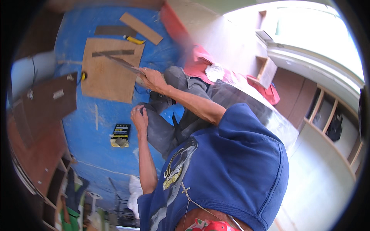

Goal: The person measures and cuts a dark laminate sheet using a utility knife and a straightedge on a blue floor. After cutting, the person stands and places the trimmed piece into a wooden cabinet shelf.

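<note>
My right hand is closed around one end of a thin, dark, tapering strip; whether it is a blade or a piece of wood I cannot tell. The strip reaches left over a light plywood panel, its far tip close to a flat dark strip lying on the panel. My left hand lies on my bent left knee, fingers draped over the grey trousers, holding nothing. A yellow utility knife rests by the panel's far edge. At its left edge sits a small yellow-and-black tape measure.
Blue sheeting covers the floor. Past the panel lie a tan board and a dark piece. A black-and-yellow box is left of my knee. Brown panels stand at the left; red cloth lies at the right.
</note>
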Demonstrator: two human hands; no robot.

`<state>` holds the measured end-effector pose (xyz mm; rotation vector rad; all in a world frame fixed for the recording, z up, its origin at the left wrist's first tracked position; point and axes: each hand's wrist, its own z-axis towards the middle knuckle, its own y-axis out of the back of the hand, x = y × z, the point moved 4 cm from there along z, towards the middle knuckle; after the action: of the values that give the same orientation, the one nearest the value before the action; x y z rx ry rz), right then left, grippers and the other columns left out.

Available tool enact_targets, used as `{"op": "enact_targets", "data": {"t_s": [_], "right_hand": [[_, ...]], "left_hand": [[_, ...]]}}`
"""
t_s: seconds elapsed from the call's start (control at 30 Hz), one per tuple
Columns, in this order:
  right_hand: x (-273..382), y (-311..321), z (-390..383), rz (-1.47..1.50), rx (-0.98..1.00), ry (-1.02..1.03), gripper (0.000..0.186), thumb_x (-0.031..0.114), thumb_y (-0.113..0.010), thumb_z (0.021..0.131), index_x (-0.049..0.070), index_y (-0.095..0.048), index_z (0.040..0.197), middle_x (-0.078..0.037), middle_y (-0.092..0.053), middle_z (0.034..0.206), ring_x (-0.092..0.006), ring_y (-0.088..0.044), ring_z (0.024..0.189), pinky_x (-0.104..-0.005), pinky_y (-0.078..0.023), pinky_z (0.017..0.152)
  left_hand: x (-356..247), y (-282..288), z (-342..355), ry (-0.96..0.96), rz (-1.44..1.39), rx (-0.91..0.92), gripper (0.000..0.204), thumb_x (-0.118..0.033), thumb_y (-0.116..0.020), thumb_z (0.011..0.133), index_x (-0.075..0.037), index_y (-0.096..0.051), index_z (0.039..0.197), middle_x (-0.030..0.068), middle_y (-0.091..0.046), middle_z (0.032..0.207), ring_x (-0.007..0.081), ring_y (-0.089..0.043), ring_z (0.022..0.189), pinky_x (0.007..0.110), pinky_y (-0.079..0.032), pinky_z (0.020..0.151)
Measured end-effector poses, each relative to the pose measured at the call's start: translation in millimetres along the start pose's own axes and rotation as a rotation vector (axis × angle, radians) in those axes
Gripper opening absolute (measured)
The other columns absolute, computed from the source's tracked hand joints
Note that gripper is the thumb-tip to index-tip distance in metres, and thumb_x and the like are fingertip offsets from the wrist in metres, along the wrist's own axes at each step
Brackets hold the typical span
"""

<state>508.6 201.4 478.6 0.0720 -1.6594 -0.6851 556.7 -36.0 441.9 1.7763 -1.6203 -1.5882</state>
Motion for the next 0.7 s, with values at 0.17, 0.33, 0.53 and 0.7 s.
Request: {"op": "enact_targets", "data": {"t_s": [0.17, 0.33, 0.53, 0.7], "right_hand": [[57.9, 162.3, -33.1, 0.029, -0.199, -0.073, 0.037, 0.022, -0.061, 0.098, 0.014, -0.061, 0.134, -0.019, -0.066, 0.090, -0.0415, -0.065, 0.084, -0.0508, -0.052, 0.071], [117.1, 305.4, -82.2, 0.237, -0.529, -0.199, 0.032, 0.022, -0.062, 0.099, -0.002, -0.065, 0.119, -0.025, -0.069, 0.095, -0.0428, -0.066, 0.087, -0.0463, -0.052, 0.074], [137.4, 423.1, -167.0, 0.368, -0.683, -0.594, 0.039, 0.029, -0.062, 0.101, -0.007, -0.063, 0.116, -0.026, -0.069, 0.096, -0.0262, -0.068, 0.089, -0.0403, -0.052, 0.084], [144.9, 506.1, -222.2, 1.009, -1.409, -0.224, 0.036, 0.024, -0.065, 0.100, -0.001, -0.061, 0.125, -0.008, -0.068, 0.115, -0.0227, -0.065, 0.104, -0.0362, -0.053, 0.092]], "left_hand": [[-67.4, 22.1, -23.4, -0.122, -0.017, 0.333, 0.026, -0.017, -0.067, 0.090, -0.002, -0.070, 0.111, 0.0209, -0.065, 0.119, 0.0379, -0.058, 0.116, 0.046, -0.045, 0.102], [-145.0, 37.1, -22.8, -0.097, -0.040, 0.636, 0.032, -0.020, -0.065, 0.092, 0.002, -0.068, 0.116, 0.0224, -0.068, 0.116, 0.0369, -0.065, 0.108, 0.043, -0.050, 0.097], [-243.1, 21.7, 43.5, -0.163, -0.090, 0.665, 0.035, -0.027, -0.062, 0.098, 0.003, -0.067, 0.115, 0.0147, -0.072, 0.110, 0.0239, -0.068, 0.104, 0.035, -0.053, 0.088], [-379.5, 12.8, 61.0, -0.078, -0.729, 0.934, 0.041, -0.034, -0.058, 0.103, -0.005, -0.056, 0.132, 0.0077, -0.062, 0.123, 0.0192, -0.063, 0.111, 0.032, -0.053, 0.090]]}}
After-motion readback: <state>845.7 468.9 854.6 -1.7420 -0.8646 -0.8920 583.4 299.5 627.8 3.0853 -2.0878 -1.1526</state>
